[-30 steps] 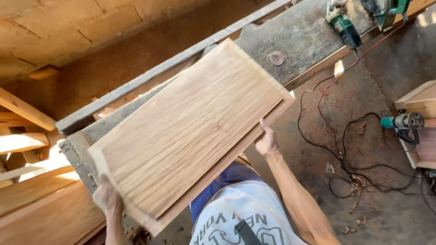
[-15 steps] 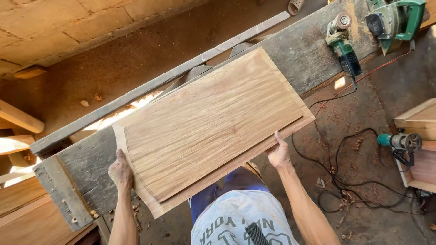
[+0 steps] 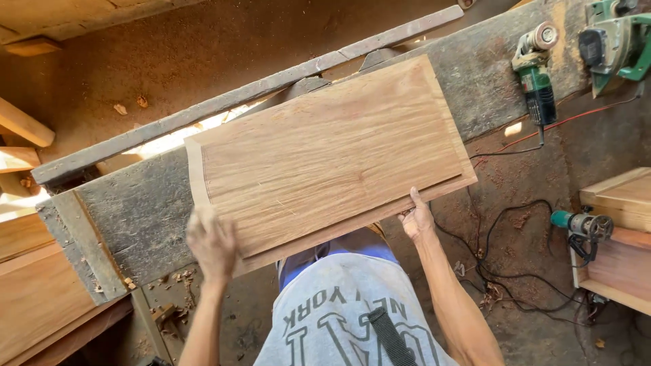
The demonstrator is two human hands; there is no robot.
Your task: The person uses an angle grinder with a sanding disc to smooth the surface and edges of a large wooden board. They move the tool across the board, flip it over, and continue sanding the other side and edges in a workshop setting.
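Note:
A rectangular wooden panel (image 3: 332,156) with a raised centre field and a thinner bevelled border lies slanted across a grey, dusty workbench plank (image 3: 135,210). My left hand (image 3: 211,245) is blurred and sits at the panel's near left corner, fingers over its edge. Along the same near edge, further right, my right hand (image 3: 418,219) grips it with the thumb on top. I cannot tell whether the panel rests fully on the bench or is still held just above it.
Two green power tools (image 3: 536,71) (image 3: 614,41) lie on the bench at the top right. A third green tool (image 3: 584,229) sits by wooden pieces (image 3: 620,196) at the right. Black cables (image 3: 502,264) snake over the dirt floor. Planks (image 3: 34,305) stack at the left.
The panel has swung from a steep slant towards level and shifted right over the bench. Both hands moved with it, the left one along the near edge.

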